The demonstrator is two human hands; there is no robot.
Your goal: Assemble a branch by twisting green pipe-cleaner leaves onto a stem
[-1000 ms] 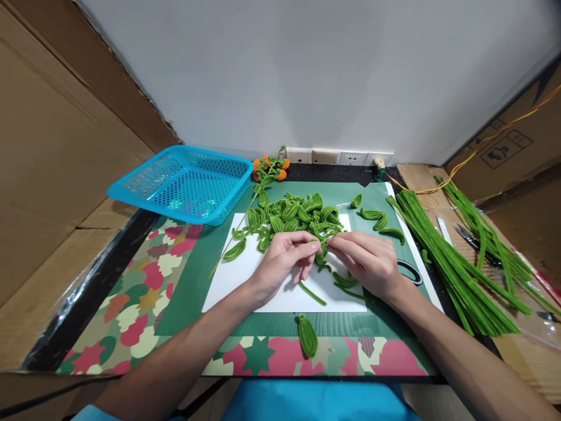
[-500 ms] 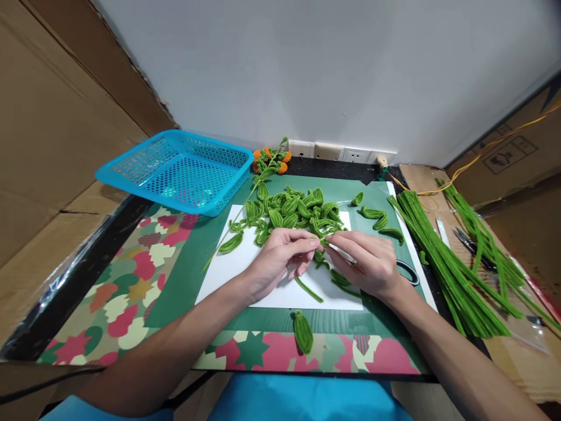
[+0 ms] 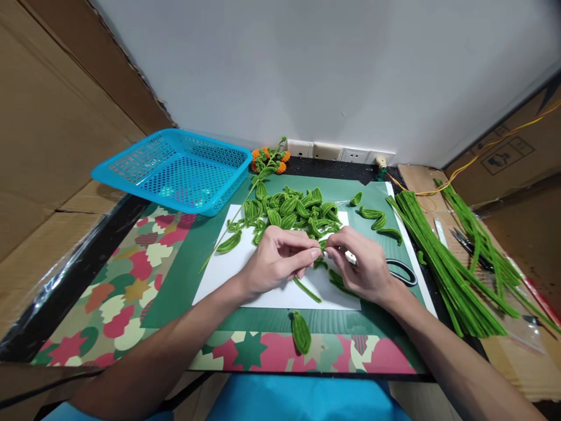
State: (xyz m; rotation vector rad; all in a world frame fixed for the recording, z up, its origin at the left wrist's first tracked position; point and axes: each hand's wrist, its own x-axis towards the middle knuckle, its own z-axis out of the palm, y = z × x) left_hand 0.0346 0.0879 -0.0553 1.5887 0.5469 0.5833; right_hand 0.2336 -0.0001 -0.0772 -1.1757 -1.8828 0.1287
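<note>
My left hand (image 3: 278, 257) and my right hand (image 3: 362, 263) meet over the white paper (image 3: 245, 292). Both pinch a small piece of green pipe cleaner (image 3: 323, 244) between thumb and fingers; most of it is hidden by the fingertips. Just beyond them lies a heap of looped green pipe-cleaner leaves (image 3: 289, 206). A short green pipe-cleaner length (image 3: 308, 289) rests on the paper below my left hand. Nearer to me, a single leaf (image 3: 301, 332) lies at the mat's front edge. Beside my right wrist shows a dark scissors handle (image 3: 412, 275).
A blue mesh basket (image 3: 205, 202) stands at the back left. Orange flowers on a green stem (image 3: 280, 168) lie near the wall sockets (image 3: 327, 151). Long green pipe cleaners (image 3: 442, 263) spread along the right, with pliers (image 3: 471, 245) beyond. A few leaves (image 3: 372, 216) sit back right.
My right hand has tilted, and its fingers have curled closer to my left fingertips. My left thumb and forefinger now press together more straightly. The view has shifted slightly.
</note>
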